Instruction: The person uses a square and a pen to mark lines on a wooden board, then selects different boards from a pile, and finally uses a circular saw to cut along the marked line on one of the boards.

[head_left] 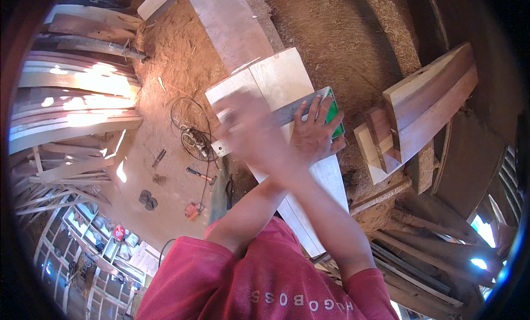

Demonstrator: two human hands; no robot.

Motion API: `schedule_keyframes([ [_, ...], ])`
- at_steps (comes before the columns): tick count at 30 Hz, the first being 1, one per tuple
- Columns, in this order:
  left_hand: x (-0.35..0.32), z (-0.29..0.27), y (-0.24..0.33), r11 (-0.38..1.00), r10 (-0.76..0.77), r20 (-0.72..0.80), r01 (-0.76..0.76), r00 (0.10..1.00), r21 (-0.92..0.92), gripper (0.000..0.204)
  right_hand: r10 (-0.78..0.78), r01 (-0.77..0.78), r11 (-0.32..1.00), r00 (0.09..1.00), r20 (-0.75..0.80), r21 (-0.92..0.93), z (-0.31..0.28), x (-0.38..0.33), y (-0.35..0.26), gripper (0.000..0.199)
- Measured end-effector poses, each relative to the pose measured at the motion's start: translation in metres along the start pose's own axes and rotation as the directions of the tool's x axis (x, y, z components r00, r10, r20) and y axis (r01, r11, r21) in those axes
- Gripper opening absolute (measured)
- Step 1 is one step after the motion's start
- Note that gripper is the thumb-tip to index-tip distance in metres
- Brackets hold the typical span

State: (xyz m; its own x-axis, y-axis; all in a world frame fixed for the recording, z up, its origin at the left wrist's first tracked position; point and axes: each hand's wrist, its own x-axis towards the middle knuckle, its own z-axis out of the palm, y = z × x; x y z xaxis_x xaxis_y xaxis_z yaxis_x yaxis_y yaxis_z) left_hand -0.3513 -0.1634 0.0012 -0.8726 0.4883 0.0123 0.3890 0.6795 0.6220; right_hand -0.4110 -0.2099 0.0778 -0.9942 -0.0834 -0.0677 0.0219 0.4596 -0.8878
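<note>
1. forearms in red sleeves cross over a pale board (287, 77).
2. left hand (314, 135): fingers spread wide, pressed flat on a metal square (287, 114) w/ green stock, lying across the board.
3. right hand (248, 127): motion-blurred over the square's blade end, can't tell finger state.
4. farther: coiled cable (190, 135) on sawdust floor, reddish timbers (430, 104) at right.

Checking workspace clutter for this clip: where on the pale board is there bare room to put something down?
The pale board is bare at its far end, beyond the metal square, and along its near stretch. The middle is crowded: the left hand presses the square while the blurred right hand crosses over it.
</note>
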Motion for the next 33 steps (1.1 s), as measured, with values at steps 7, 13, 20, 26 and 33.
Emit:
schedule_keyframes([
  [7, -0.011, -0.012, -0.018, 0.929, 0.148, -0.200, -0.206, 0.968, -0.309, 0.028, 0.508, -0.528, 0.759, 0.846, -0.159, -0.382, -0.145, -0.022, 0.133, 0.035],
  [13, -0.036, -0.137, -0.045, 0.872, -0.004, -0.351, -0.168, 0.936, -0.459, 0.034, 0.640, -0.637, 0.751, 0.767, -0.049, -0.173, -0.155, -0.094, 0.109, 0.037],
  [20, -0.065, -0.375, 0.033, 0.617, 0.229, -0.832, -0.736, 0.506, -0.278, 0.044, 0.737, -0.670, 0.667, 0.656, -0.160, 0.327, -0.131, -0.252, 0.043, 0.038],
  [26, -0.145, -0.418, 0.159, 0.103, 0.437, -0.898, -0.995, 0.053, -0.008, 0.059, 0.823, -0.541, 0.563, 0.433, -0.367, 0.625, -0.033, -0.415, -0.012, 0.041],
  [33, -0.210, -0.475, 0.154, -0.036, 0.536, -0.842, -0.995, 0.062, -0.096, 0.047, 0.852, -0.224, 0.522, 0.112, -0.511, 0.823, 0.106, -0.543, -0.100, 0.020],
])
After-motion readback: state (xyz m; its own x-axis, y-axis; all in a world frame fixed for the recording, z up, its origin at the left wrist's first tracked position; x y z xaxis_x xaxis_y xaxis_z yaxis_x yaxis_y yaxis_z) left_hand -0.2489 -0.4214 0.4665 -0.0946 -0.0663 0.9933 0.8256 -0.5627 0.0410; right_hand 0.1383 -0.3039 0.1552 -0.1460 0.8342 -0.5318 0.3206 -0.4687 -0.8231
